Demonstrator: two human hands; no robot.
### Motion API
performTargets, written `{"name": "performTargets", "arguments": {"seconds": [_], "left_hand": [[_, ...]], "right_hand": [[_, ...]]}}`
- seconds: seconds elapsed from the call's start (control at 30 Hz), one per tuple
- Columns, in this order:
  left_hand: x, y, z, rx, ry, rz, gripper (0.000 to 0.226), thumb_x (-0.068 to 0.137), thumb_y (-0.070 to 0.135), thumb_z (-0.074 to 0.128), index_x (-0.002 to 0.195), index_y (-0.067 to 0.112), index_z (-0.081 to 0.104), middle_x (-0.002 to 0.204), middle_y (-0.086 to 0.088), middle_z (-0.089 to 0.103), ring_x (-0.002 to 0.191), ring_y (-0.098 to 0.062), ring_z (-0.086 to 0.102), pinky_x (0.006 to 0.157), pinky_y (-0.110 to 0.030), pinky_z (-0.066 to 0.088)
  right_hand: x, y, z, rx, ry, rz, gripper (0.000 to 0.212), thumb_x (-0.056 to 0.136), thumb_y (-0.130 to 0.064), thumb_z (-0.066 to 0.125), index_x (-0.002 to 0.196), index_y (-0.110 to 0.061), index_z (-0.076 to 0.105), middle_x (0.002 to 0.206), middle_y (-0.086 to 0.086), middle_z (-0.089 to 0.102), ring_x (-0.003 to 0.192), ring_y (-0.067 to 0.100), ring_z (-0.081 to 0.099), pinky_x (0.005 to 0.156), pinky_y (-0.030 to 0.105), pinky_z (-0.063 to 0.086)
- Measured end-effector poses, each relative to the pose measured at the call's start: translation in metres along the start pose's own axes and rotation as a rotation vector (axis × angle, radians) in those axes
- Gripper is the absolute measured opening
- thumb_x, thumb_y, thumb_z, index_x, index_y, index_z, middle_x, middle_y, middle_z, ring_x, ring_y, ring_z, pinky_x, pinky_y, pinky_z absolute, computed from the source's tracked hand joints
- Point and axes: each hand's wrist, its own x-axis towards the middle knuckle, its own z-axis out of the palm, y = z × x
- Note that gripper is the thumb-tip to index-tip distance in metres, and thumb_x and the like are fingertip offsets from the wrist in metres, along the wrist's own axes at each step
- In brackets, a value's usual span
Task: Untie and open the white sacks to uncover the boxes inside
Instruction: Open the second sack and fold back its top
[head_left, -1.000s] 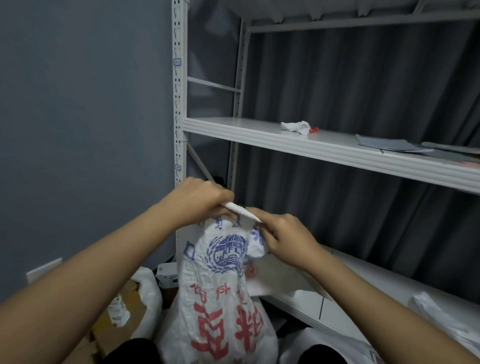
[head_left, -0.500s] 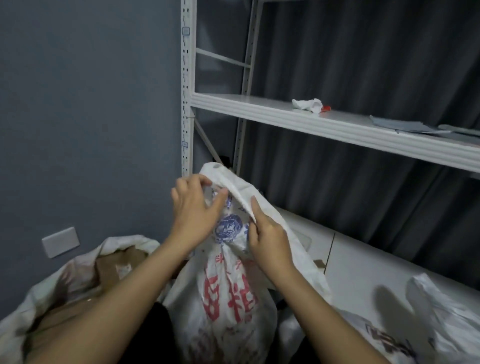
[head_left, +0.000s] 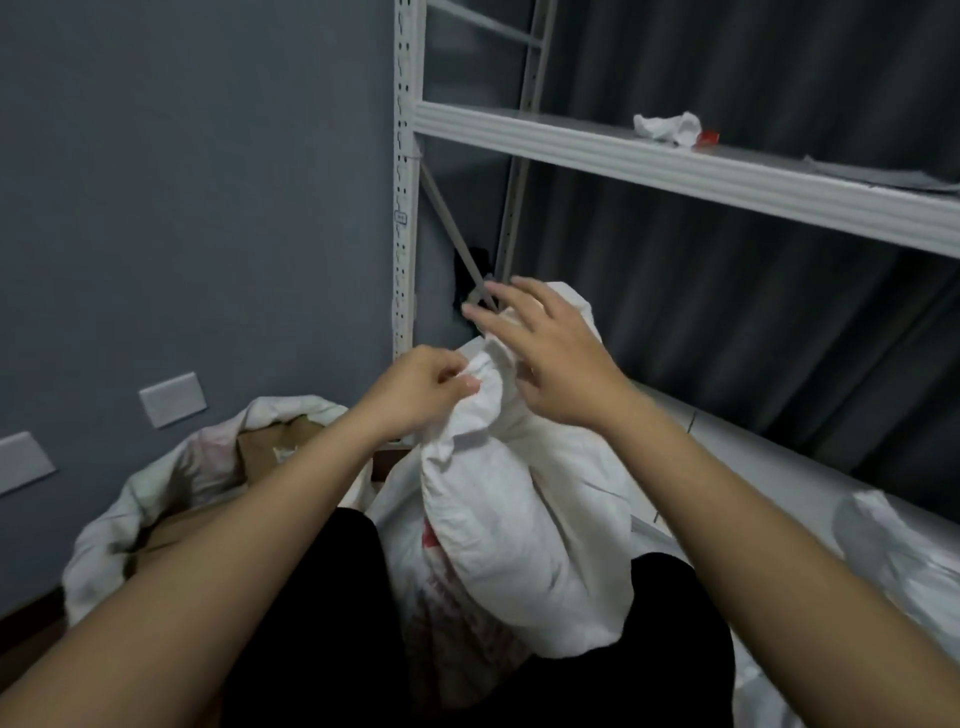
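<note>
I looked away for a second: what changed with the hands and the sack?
The right hand let go of the white sack top and now hovers open over it. The sack's printed side turned away. The left hand still pinches the gathered neck.

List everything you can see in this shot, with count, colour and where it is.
sack: 1, white with red print, centre, between the knees, neck gathered
open sack: 1, white, lower left, brown box showing inside
more sacks: white, lower right; count unclear
rack: 1, white metal, upright at centre, shelf running right
rag: 1, white, on the shelf, small red item beside it
papers: grey, right end of the shelf; count unclear
wall plates: 2, pale grey, left wall
curtain: dark grey, behind the rack
left hand: pinches the sack's neck
right hand: fingers spread, over the sack's top
</note>
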Motion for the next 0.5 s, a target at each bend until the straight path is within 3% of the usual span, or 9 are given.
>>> {"name": "performTargets", "arguments": {"seconds": [0.07,0.1,0.13,0.2,0.27,0.37,0.43,0.5], "left_hand": [[-0.004,-0.001,-0.006,0.100,-0.117,0.026,0.025,0.091,0.023,0.060,0.085,0.000,0.064,0.076,-0.020,0.061,0.063,-0.016,0.050,0.063,-0.035,0.039],[-0.006,-0.003,-0.009,0.128,-0.175,0.025,0.022,0.092,0.023,0.059,0.089,0.002,0.065,0.082,-0.018,0.064,0.068,-0.019,0.055,0.067,-0.037,0.044],[-0.008,-0.004,-0.011,0.140,-0.214,0.007,0.020,0.093,0.024,0.056,0.095,0.006,0.064,0.089,-0.013,0.066,0.077,-0.021,0.060,0.073,-0.039,0.047],[-0.016,0.002,-0.009,0.114,-0.188,-0.061,0.023,0.098,0.032,0.046,0.109,0.015,0.057,0.103,-0.003,0.063,0.093,-0.020,0.059,0.079,-0.036,0.047],[-0.022,0.015,0.005,0.075,-0.039,-0.071,0.031,0.099,0.044,0.035,0.112,0.020,0.050,0.107,0.000,0.057,0.097,-0.018,0.054,0.081,-0.034,0.043],[-0.024,0.022,0.011,0.126,0.116,-0.029,0.040,0.097,0.050,0.032,0.099,0.015,0.051,0.094,-0.001,0.058,0.091,-0.021,0.055,0.078,-0.039,0.044],[-0.020,0.014,-0.006,0.191,0.097,-0.045,0.050,0.097,0.054,0.028,0.096,0.013,0.056,0.088,-0.001,0.061,0.087,-0.022,0.058,0.075,-0.038,0.046],[-0.017,0.006,-0.019,0.406,0.117,-0.026,0.056,0.092,0.062,0.027,0.094,0.014,0.056,0.089,0.001,0.057,0.085,-0.020,0.055,0.070,-0.036,0.044]], "right_hand": [[0.012,0.011,-0.001,-0.205,-0.245,-0.116,0.037,0.076,-0.008,0.058,0.112,-0.017,0.064,0.121,0.008,0.060,0.127,0.032,0.044,0.113,0.047,0.023],[0.014,0.010,-0.005,-0.255,-0.370,-0.103,0.020,0.079,-0.011,0.057,0.097,-0.017,0.064,0.102,0.005,0.063,0.115,0.030,0.052,0.106,0.043,0.031],[0.015,0.008,-0.007,-0.251,-0.464,-0.068,0.006,0.082,-0.015,0.055,0.085,-0.018,0.059,0.086,0.001,0.060,0.100,0.027,0.057,0.090,0.038,0.041],[0.016,-0.001,-0.010,-0.092,-0.559,0.059,0.018,0.086,-0.020,0.055,0.070,-0.020,0.047,0.067,-0.006,0.047,0.078,0.023,0.055,0.059,0.031,0.036],[0.020,-0.011,-0.008,0.192,-0.539,0.149,0.027,0.085,-0.020,0.061,0.063,-0.021,0.045,0.063,-0.007,0.046,0.069,0.019,0.050,0.051,0.027,0.031],[0.024,-0.015,-0.017,0.423,-0.524,0.203,0.026,0.075,-0.025,0.076,0.072,-0.024,0.051,0.072,-0.006,0.055,0.067,0.012,0.051,0.057,0.027,0.037],[0.020,-0.003,-0.024,0.304,-0.529,0.189,0.025,0.074,-0.033,0.077,0.079,-0.027,0.053,0.075,-0.011,0.054,0.070,0.009,0.051,0.058,0.027,0.037],[0.013,0.006,-0.023,0.154,-0.487,0.208,0.015,0.079,-0.030,0.071,0.081,-0.023,0.058,0.075,-0.010,0.055,0.076,0.014,0.055,0.058,0.029,0.037]]}}
